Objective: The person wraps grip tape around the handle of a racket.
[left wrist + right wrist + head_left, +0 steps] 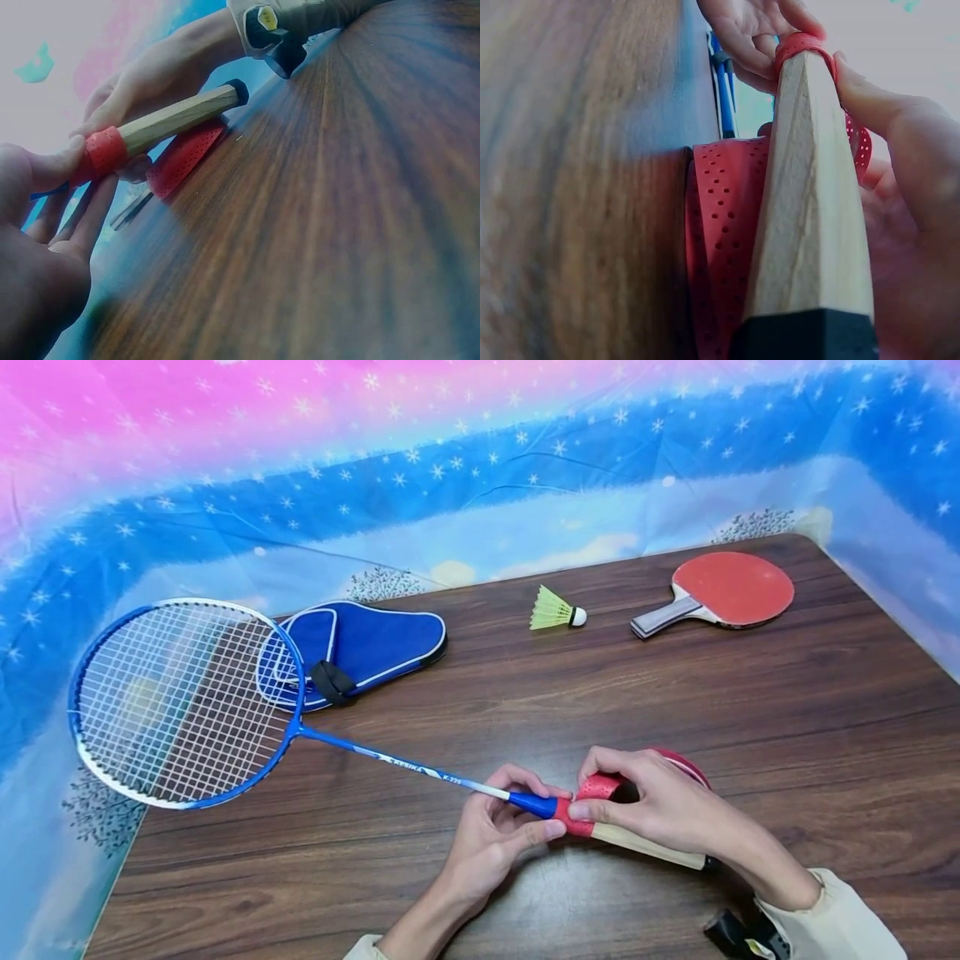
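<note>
A blue-and-white badminton racket [405, 766] slants across the table, strung head to the left. Red perforated grip tape [577, 828] wraps the top of its wooden handle [648, 845]; the lower wood is bare down to a black end cap [238, 91]. My left hand [491, 837] holds the racket between thumb and fingers, where the blue cone meets the tape. With thumb and fingers my right hand [678, 802] pinches the tape at the wrapped part. A loose length of tape [724, 225] hangs beside the handle in the right wrist view.
Behind lie a blue zippered case [390, 639] with a black strap, partly under the racket head, a yellow shuttlecock [555, 610] and a red table tennis bat [735, 589]. A snowflake-patterned cloth [450, 460] hangs along the dark wooden table's [300, 860] back and sides.
</note>
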